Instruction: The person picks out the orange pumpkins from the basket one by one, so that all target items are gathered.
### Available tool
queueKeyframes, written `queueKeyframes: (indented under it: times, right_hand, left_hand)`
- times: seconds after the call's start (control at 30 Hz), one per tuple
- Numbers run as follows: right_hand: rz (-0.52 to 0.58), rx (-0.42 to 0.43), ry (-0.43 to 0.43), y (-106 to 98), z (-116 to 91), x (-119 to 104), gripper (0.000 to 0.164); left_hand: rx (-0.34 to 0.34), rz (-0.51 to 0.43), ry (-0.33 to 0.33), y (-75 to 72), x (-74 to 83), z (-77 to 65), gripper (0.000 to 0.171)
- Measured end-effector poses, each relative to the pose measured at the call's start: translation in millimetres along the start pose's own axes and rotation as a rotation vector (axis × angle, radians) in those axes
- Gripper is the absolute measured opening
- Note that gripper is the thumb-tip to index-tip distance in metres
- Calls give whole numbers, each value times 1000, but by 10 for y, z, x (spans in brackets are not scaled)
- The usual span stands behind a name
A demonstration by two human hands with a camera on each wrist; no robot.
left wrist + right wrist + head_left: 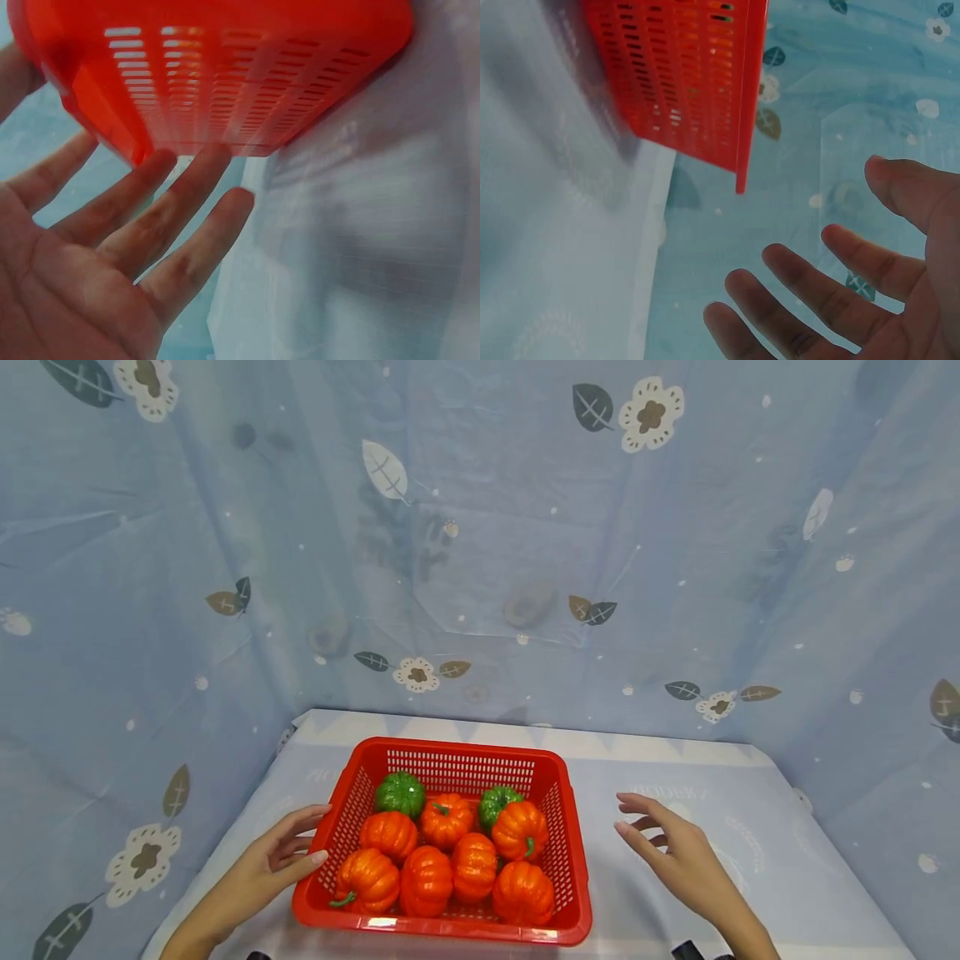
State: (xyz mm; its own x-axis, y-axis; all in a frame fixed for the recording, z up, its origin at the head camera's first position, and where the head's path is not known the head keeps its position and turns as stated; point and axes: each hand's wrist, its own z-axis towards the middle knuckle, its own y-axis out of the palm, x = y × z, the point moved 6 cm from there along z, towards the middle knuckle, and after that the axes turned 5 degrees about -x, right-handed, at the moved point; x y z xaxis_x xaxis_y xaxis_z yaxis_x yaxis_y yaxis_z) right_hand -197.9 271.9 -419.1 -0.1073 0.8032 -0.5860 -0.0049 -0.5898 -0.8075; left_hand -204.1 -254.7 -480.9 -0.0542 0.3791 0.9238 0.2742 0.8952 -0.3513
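A red plastic basket (566,860) with slotted walls stands on the table, holding several small orange pumpkins (427,881) and two green pumpkins (400,794). Beside its left rim is my left hand (258,864), fingers extended and slightly bent. In the left wrist view, the fingers (199,244) spread along the outside of the basket wall; whether the tips touch it I cannot tell. My right hand (678,856) hovers to the right of the basket, apart from it, with nothing in its grasp. The right wrist view has its fingers (825,300) spread below the basket's edge (750,97).
A pale patterned cloth covers the table (675,810), which extends to both sides of the basket. Blue curtain-like sheets (480,568) with leaf and flower prints rise behind the table and along its left and right sides.
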Motion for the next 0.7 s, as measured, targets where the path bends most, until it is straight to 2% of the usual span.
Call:
queueKeyframes:
  times: [0.1, 0.27, 0.53, 0.7]
  right_hand:
    - [22, -17, -10, 57, 44, -66, 58]
    - [69, -49, -38, 148, 104, -154, 56]
    - [146, -109, -102, 249, 184, -317, 45]
    - [156, -137, -150, 276, 246, -443, 46]
  left_hand:
    - [-29, -21, -24, 3, -40, 30, 68]
    - [-90, -28, -24, -2, -73, 70, 69]
    - [-198, -52, 50, 20, -81, 46, 73]
    - [-213, -59, 68, 42, -94, 40, 75]
